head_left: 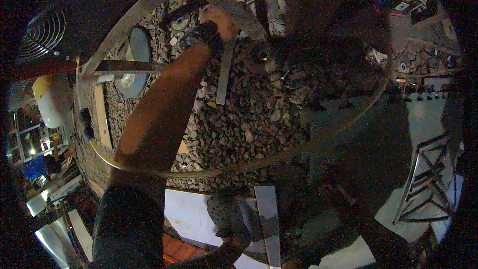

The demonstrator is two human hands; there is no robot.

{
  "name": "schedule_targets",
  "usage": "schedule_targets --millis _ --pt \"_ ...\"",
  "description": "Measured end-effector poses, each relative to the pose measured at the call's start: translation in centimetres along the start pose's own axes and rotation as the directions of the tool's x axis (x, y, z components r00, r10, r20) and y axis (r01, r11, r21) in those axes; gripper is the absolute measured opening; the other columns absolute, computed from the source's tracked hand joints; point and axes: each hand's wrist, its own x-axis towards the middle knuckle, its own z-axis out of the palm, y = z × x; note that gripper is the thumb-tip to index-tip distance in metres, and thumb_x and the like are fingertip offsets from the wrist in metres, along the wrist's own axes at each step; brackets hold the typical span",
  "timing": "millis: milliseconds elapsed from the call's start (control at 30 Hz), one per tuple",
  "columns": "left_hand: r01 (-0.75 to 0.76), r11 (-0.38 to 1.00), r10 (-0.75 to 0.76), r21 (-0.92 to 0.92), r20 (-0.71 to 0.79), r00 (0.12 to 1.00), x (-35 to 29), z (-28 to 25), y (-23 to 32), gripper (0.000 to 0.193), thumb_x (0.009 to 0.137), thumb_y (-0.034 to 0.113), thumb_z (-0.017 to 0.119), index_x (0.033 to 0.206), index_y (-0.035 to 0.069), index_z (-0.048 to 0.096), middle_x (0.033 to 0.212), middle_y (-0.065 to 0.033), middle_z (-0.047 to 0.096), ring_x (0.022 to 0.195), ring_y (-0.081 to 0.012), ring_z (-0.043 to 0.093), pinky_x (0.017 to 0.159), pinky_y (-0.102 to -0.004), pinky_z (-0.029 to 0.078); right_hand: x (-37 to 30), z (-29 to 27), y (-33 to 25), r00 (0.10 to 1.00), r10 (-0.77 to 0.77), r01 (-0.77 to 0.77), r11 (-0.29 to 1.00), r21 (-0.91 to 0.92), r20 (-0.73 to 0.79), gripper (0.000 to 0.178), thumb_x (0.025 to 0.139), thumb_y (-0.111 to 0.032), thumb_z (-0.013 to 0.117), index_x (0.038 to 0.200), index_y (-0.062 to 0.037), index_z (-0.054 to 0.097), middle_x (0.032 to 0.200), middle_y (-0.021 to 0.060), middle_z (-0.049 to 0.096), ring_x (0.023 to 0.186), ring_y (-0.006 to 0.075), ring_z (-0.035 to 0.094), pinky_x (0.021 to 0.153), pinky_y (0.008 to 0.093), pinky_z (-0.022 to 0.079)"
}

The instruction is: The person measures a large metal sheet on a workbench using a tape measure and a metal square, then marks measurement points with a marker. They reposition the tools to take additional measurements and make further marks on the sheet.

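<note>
My left arm reaches up from the lower left across a gravel bed [264, 129]. At its end, my left hand [223, 22] is by the dark curved metal frame [137, 7], a dark band or object around its wrist. Its fingers are hidden, so whether it holds anything is unclear. Beside the hand lies a small round disc [179, 22], and a flat metal strip [226, 74] runs down from near the wrist. In deep shadow at lower right, a dark shape that seems to be my right hand [332, 182] is too dim to read.
A large grey disc [141, 65] stands at left. A pale hose [224, 172] curves across the gravel. Below are a dark perforated shoe [226, 211] and a white board [186, 211]. At right are a lattice metal piece [423, 184] and a grey sheet [420, 119]. A wire fan guard [47, 32] is upper left.
</note>
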Motion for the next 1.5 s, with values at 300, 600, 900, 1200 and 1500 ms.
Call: schedule_targets --millis 300,600,900,1200,1500 --pt "0.112 0.993 -0.115 -0.046 -0.058 0.992 -7.2 -7.2 -4.9 0.036 0.095 0.033 0.07 0.122 0.009 0.069 0.113 -0.0155 0.073 0.101 -0.0359 0.07 0.086 -0.0446 0.055 -0.5 -0.2 0.8 1.0 -0.002 0.002 1.0 0.011 -0.008 0.041 0.102 -0.031 0.064 0.136 -0.0094 0.059 0.136 0.018 0.061 0.128 0.0331 0.059 0.109 0.0423 0.046" --pt "0.05 0.852 -0.291 -0.522 -0.391 0.873 -7.8 1.3 -14.3 0.034 0.102 0.03 0.062 0.101 -0.004 0.067 0.101 -0.0169 0.072 0.086 -0.0319 0.066 0.075 -0.039 0.053 -0.3 0.2 -0.2 1.0 -0.005 0.005 1.0 0.001 0.0 0.041 0.102 -0.031 0.064 0.136 -0.0096 0.059 0.136 0.0182 0.061 0.128 0.0335 0.059 0.109 0.0426 0.046" --pt "-0.049 0.984 0.061 0.174 -0.065 0.996 -6.6 2.0 -19.0 0.045 0.102 0.033 0.056 0.137 0.005 0.059 0.129 -0.012 0.068 0.11 -0.027 0.068 0.094 -0.041 0.055 1.3 0.4 -2.0 1.0 -0.025 0.025 0.999 -0.039 0.008 0.04 0.102 -0.032 0.064 0.136 -0.0097 0.059 0.136 0.0184 0.061 0.128 0.0339 0.059 0.109 0.043 0.047" --pt "0.049 0.998 -0.057 -0.033 -0.317 0.947 -5.0 3.8 -5.3 0.063 0.089 0.054 0.061 0.14 0.017 0.059 0.124 -0.0062 0.069 0.114 -0.0244 0.062 0.101 -0.0509 0.046 2.1 0.8 -3.4 0.999 -0.037 0.037 0.996 -0.076 0.008 0.04 0.102 -0.032 0.064 0.135 -0.0099 0.059 0.136 0.0186 0.061 0.129 0.0343 0.058 0.109 0.0433 0.047" --pt "0.074 0.988 -0.036 -0.139 0.259 0.965 -7.6 -5.7 -3.9 0.052 0.082 0.034 0.074 0.13 0.016 0.065 0.114 -0.0171 0.073 0.104 -0.0393 0.07 0.098 -0.0585 0.05 0.5 0.2 -3.0 1.0 -0.004 0.003 0.997 -0.073 -0.01 0.04 0.102 -0.033 0.064 0.135 -0.0101 0.06 0.136 0.0188 0.061 0.129 0.0347 0.058 0.109 0.0436 0.047"
